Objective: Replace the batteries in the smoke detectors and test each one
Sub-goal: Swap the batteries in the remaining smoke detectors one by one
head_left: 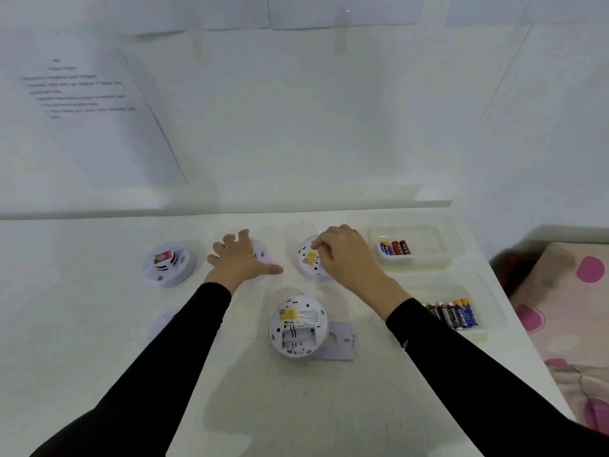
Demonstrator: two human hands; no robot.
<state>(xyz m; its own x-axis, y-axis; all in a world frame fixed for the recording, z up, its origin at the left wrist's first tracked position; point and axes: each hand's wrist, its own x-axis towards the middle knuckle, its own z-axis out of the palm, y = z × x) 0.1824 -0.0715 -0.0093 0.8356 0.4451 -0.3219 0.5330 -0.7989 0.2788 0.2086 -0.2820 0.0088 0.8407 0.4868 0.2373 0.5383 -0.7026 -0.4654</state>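
Several white round smoke detectors lie on a white table. The near detector (298, 326) lies upside down with an empty battery bay, beside its flat mounting plate (342, 341). My left hand (239, 260) is spread flat over a face-up detector (262, 253) in the back row. My right hand (346, 255) hovers with curled fingers over an upside-down detector with a yellow label (309, 258); whether it pinches anything is hidden. A far-left detector (169, 262) stands face up with a red tag. Another detector (163, 323) peeks out beside my left sleeve.
Two clear plastic trays stand at the right: the far tray (415, 258) holds three batteries (395, 248), the near tray (484, 334) holds several batteries (451, 314). A printed sheet (82, 94) hangs on the wall. A pink-patterned cloth (566, 311) lies beyond the table's right edge.
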